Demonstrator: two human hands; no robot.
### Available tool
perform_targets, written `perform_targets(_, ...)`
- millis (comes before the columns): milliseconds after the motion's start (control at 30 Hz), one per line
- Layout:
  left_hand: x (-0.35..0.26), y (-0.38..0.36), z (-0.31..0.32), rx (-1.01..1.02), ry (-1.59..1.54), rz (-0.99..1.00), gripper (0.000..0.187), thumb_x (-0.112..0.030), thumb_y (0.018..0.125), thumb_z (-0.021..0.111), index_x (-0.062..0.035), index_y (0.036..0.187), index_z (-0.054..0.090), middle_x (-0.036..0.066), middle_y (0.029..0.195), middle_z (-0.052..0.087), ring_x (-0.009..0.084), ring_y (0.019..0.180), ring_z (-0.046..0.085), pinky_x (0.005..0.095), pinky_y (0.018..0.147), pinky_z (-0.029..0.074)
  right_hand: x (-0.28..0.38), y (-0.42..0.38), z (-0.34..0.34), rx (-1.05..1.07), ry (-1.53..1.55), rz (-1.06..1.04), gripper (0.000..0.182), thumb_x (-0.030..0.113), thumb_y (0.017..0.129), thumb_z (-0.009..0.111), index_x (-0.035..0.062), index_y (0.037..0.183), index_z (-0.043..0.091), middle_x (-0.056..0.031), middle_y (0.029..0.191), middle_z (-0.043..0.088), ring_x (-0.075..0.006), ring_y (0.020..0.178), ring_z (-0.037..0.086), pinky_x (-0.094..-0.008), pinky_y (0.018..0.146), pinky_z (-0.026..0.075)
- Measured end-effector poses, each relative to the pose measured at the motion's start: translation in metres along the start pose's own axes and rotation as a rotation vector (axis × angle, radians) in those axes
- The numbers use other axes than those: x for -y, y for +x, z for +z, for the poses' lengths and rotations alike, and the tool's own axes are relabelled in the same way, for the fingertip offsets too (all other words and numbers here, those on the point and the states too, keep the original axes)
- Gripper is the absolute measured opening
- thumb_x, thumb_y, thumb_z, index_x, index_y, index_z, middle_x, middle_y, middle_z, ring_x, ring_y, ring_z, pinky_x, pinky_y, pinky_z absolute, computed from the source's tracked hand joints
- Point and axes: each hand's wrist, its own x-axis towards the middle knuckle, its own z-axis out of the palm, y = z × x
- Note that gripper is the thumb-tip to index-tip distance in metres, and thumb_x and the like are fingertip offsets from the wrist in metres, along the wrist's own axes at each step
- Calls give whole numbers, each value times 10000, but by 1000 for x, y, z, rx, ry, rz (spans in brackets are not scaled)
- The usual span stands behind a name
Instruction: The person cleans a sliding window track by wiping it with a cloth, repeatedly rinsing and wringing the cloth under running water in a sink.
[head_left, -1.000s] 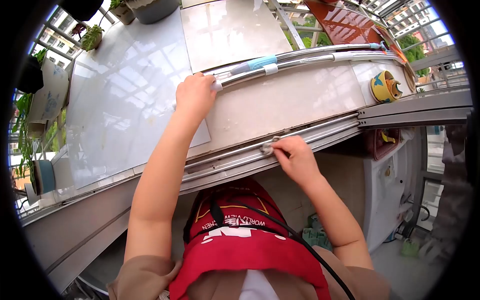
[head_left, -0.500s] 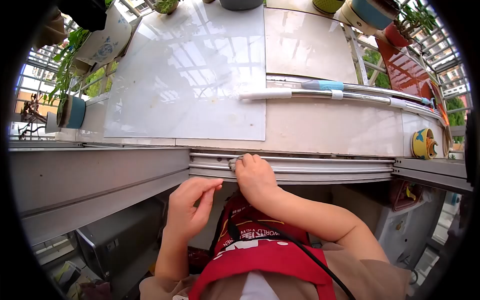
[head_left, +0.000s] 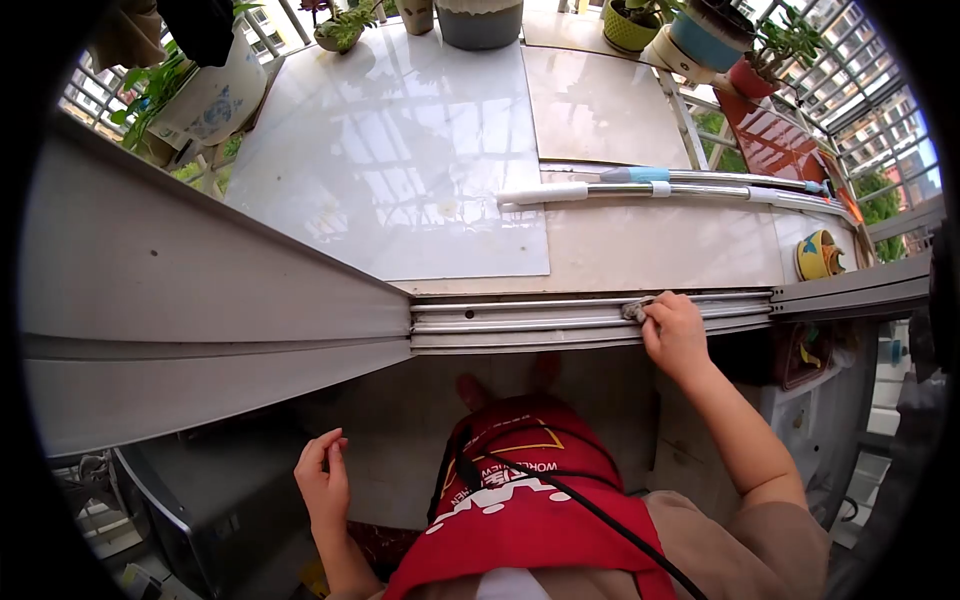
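My right hand (head_left: pixel 676 330) is closed around a small greyish cloth (head_left: pixel 636 311), pressed on the metal window track (head_left: pixel 540 325) toward its right part. The track's parallel rails run across the middle of the view, with a small dark hole near the left end. Lower left, my left hand (head_left: pixel 325 474) hangs in the air, away from the track, its fingers loosely bent and apart with nothing in them.
Beyond the track lies a glossy white panel (head_left: pixel 400 180), with two long poles (head_left: pixel 700 190) to its right. A yellow pot (head_left: pixel 820 256) stands at the right; more potted plants line the far edge. A wide grey frame (head_left: pixel 200 300) fills the left, above a dark appliance (head_left: pixel 215 490).
My right hand has slid right along the track with the cloth. My left hand has moved down and left, away from the track. The view has shifted slightly.
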Motion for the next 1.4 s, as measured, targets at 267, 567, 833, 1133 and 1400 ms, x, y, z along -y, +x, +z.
perform_targets(267, 43, 20, -19, 138, 33, 103, 134, 30, 859, 544, 31, 953, 640, 132, 831, 644, 222, 772, 644, 294, 718, 494, 96, 16, 20, -54, 417, 99, 171, -99, 757, 539, 9, 849, 634, -130, 842, 574, -279, 776, 593, -346, 702, 488)
perform_targets(567, 41, 14, -10, 151, 50, 134, 148, 33, 873, 530, 37, 972, 640, 130, 836, 629, 217, 783, 638, 293, 714, 491, 234, 61, 118, 52, 151, -296, 192, 171, 785, 630, 55, 926, 569, -88, 931, 540, -248, 898, 554, -349, 755, 457)
perform_targets(833, 3, 12, 29, 141, 36, 169, 145, 33, 877, 526, 38, 970, 637, 131, 834, 629, 214, 768, 634, 283, 698, 484, 41, -6, 35, -175, -46, -88, 110, 158, 823, 634, 61, 819, 581, -96, 850, 570, -281, 845, 566, -386, 730, 463)
perform_targets(1133, -38, 3, 73, 197, 52, 244, 149, 21, 866, 529, 29, 961, 643, 127, 821, 630, 223, 764, 633, 294, 702, 485, -15, -22, 13, -260, 114, 122, 79, 79, 783, 648, 38, 739, 597, -124, 791, 578, -314, 807, 563, -411, 714, 465)
perform_targets(1400, -50, 3, 85, 218, 19, 290, 150, 13, 867, 530, 28, 967, 640, 123, 825, 626, 221, 772, 623, 296, 709, 480, 63, 25, 25, -37, 773, 169, 100, 90, 876, 589, 14, 934, 616, -98, 814, 592, -216, 749, 567, -323, 701, 463)
